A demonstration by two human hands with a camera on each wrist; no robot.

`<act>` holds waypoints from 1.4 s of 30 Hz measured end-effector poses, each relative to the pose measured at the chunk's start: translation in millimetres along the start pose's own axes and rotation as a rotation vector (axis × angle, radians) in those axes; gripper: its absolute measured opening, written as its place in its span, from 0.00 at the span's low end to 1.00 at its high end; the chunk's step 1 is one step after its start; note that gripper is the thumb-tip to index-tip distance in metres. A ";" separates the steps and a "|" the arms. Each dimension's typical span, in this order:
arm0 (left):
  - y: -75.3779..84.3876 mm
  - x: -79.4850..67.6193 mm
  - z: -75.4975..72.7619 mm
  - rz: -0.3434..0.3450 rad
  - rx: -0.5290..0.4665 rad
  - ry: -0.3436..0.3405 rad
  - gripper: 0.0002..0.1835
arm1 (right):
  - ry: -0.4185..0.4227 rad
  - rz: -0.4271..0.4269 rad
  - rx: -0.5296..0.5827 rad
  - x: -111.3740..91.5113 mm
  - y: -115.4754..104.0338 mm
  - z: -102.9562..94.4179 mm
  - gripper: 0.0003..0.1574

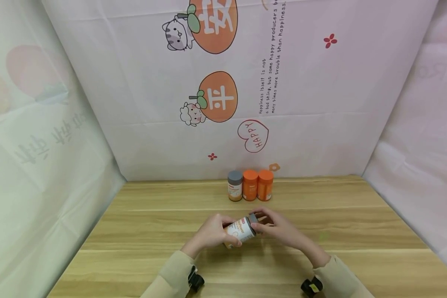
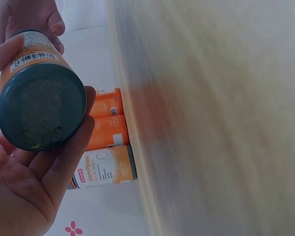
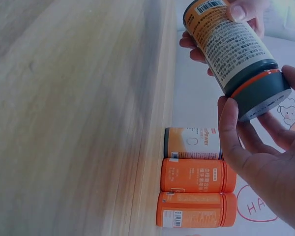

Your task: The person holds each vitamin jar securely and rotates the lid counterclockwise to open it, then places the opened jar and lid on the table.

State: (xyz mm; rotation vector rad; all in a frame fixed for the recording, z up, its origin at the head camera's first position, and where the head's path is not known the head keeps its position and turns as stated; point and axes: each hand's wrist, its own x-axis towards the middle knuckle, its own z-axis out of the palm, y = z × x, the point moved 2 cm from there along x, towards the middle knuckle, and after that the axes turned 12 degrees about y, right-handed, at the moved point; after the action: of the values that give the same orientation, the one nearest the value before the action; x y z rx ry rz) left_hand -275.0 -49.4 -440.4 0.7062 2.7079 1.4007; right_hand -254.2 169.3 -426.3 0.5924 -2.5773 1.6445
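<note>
Head view: the left hand (image 1: 213,231) grips the tilted bottle (image 1: 240,229) while the right hand (image 1: 280,230) pinches its grey cap (image 1: 253,219), above a tabletop (image 1: 152,236) stretching wide to both sides; three upright jars (image 1: 250,186) stand near its back edge.

Left sleeve (image 1: 176,271): here it is, pale beige, long, finishing in a broad cuff.
Right sleeve (image 1: 337,275): a match, same beige, same wide cuff!
Left wrist unit (image 1: 197,282): black, small, on a dark strap.
Right wrist unit (image 1: 311,287): black too, and look, a yellow marking (image 1: 314,287)!
Left hand (image 1: 212,231): bare.
Right hand (image 1: 279,228): bare as well.
</note>
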 end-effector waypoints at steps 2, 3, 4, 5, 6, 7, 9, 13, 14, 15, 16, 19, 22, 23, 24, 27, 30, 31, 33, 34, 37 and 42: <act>0.4 -0.4 -0.3 0.005 0.001 0.002 0.27 | -0.007 -0.025 -0.004 -0.1 -0.3 -1.2 0.25; 0.5 -0.6 -0.3 0.008 0.001 0.003 0.26 | -0.008 -0.037 -0.005 -0.2 -0.5 -1.8 0.25; 0.5 -0.8 -0.3 0.010 0.001 0.003 0.26 | -0.011 -0.048 -0.003 -0.3 -0.7 -2.2 0.25; 0.6 -1.0 -0.2 0.010 -0.001 0.002 0.26 | -0.014 -0.055 0.002 -0.4 -0.8 -2.6 0.26; 0.6 -1.3 0.1 0.010 -0.004 0.000 0.26 | -0.018 -0.061 0.010 -0.5 -0.9 -2.9 0.26; 0.7 -1.6 0.3 0.010 -0.006 -0.001 0.26 | -0.022 -0.065 0.018 -0.7 -0.9 -3.2 0.27; 1.2 -2.2 0.7 0.011 -0.013 -0.003 0.25 | -0.028 -0.070 0.031 -0.9 -0.7 -3.9 0.28; 2.2 -3.2 1.1 0.014 -0.013 -0.003 0.25 | -0.043 -0.084 0.061 -1.5 -0.9 -5.1 0.29; 2.4 -3.3 1.2 0.015 -0.010 -0.003 0.25 | -0.047 -0.090 0.074 -1.7 -1.1 -5.3 0.29; 2.3 -3.2 1.4 0.016 -0.003 -0.002 0.25 | -0.050 -0.099 0.086 -1.9 -1.2 -5.4 0.29; 2.4 -3.2 1.4 0.017 0.000 -0.002 0.25 | -0.054 -0.110 0.097 -1.9 -0.9 -5.4 0.29; 2.8 -3.6 1.3 0.020 0.005 0.000 0.26 | -0.057 -0.152 0.120 -2.2 0.3 -5.4 0.29; 3.9 -4.3 1.5 0.022 -0.015 -0.004 0.24 | -0.052 -0.201 0.105 -2.7 2.6 -5.8 0.29; 4.2 -4.5 1.6 0.022 -0.021 -0.006 0.24 | -0.048 -0.211 0.101 -2.9 3.1 -6.1 0.29; 4.4 -4.7 1.8 0.022 -0.027 -0.007 0.23 | -0.045 -0.221 0.098 -3.2 3.6 -6.4 0.29; 5.0 -4.8 2.4 0.021 -0.044 -0.012 0.21 | -0.040 -0.244 0.102 -4.0 4.4 -7.0 0.29; 5.0 -4.5 2.4 0.018 -0.042 -0.007 0.21 | -0.034 -0.257 0.105 -4.3 3.6 -7.5 0.29; 5.1 -4.4 2.3 0.017 -0.040 -0.005 0.22 | -0.033 -0.261 0.100 -4.3 3.2 -7.7 0.29; 5.2 -4.2 2.1 0.015 -0.035 -0.004 0.22 | -0.031 -0.262 0.088 -4.4 2.5 -8.2 0.29; 5.3 -4.0 2.1 0.013 -0.030 -0.004 0.22 | -0.029 -0.262 0.082 -4.3 2.2 -8.6 0.29; 6.4 -3.7 2.1 0.016 -0.019 -0.003 0.23 | -0.026 -0.263 0.071 -4.8 2.2 -9.8 0.27; 9.6 -3.8 1.8 0.023 0.000 0.000 0.22 | 0.007 -0.243 0.059 -5.4 1.2 -10.8 0.24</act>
State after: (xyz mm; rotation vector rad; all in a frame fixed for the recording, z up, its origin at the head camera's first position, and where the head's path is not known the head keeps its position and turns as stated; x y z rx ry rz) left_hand -267.5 -44.8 -434.7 0.7391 2.7081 1.4054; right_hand -251.5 180.9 -423.8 0.8626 -2.3483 1.6414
